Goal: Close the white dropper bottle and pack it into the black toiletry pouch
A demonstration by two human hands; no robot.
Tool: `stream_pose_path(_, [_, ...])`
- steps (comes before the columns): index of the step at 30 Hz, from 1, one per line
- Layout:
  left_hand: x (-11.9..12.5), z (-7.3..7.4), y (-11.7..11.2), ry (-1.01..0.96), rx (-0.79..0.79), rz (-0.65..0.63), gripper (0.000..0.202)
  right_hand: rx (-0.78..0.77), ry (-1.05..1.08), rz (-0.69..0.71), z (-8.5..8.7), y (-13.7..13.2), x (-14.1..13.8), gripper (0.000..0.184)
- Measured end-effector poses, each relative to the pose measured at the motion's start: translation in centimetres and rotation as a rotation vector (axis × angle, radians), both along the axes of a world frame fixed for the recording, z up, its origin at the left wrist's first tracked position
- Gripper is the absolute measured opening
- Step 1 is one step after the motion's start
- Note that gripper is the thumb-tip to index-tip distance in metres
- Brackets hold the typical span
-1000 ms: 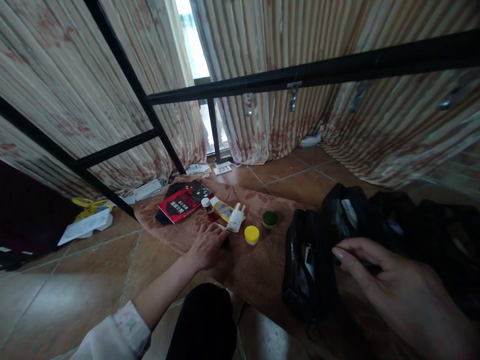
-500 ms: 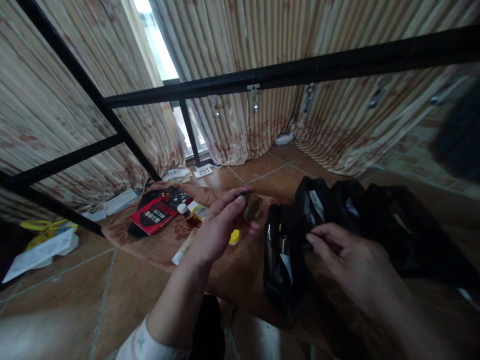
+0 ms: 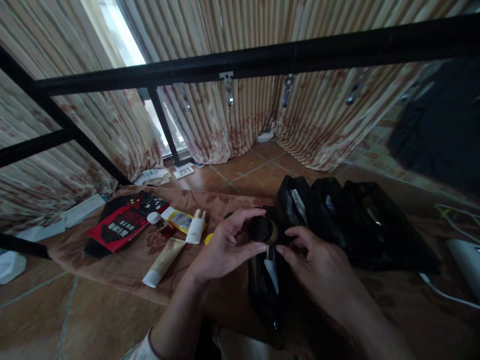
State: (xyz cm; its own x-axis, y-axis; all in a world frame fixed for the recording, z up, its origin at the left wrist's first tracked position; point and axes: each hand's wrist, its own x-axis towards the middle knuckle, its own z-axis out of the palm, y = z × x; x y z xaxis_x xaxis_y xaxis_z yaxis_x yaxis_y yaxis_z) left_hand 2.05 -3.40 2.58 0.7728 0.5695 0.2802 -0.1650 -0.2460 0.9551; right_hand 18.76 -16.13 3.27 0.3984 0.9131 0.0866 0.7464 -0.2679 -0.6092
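Observation:
A small round jar (image 3: 260, 229) with a dark top and a brownish side sits between the thumb and fingers of my left hand (image 3: 221, 245). It is held above the open mouth of a black pouch (image 3: 258, 290). White and shiny items show inside that pouch. At the pouch's right edge, my right hand (image 3: 318, 265) pinches the rim between thumb and fingers; the dark fabric there is hard to make out. Left of my hands lie a cream tube (image 3: 165, 262), a white and beige bottle (image 3: 196, 227), a yellow and white packet (image 3: 179, 220) and a white-capped bottle (image 3: 159, 222).
More black pouches (image 3: 367, 225) stand at the right, close to my right hand. A red and black book (image 3: 123, 225) lies on the brown cloth (image 3: 120, 277). A black metal frame bar (image 3: 187, 72) crosses behind. A white cable (image 3: 446, 295) runs at the far right.
My left hand has carried the jar right, over the open pouch. My right hand has come closer to it. The view has turned right, and the bottle and tube now show more fully.

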Motion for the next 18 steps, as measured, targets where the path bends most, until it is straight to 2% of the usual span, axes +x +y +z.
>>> stream_pose_path(4, [0.2,-0.4,0.1,0.033,0.082,0.044,0.056,0.019,0.040,-0.006,0.0,0.0,-0.2,0.025])
stream_pose_path(10, [1.0,-0.8,-0.1,0.013,0.187,0.056,0.056,0.190,0.141,-0.001,0.3,0.1,-0.8,0.030])
stream_pose_path(13, [1.1,-0.9,-0.2,-0.017,0.238,0.050,0.055,0.248,0.104,0.065,0.4,0.2,-1.2,0.039])
stream_pose_path(18, [1.3,-1.2,-0.4,-0.038,0.215,0.033,0.060,0.278,-0.001,0.152,0.0,0.6,-1.2,0.048])
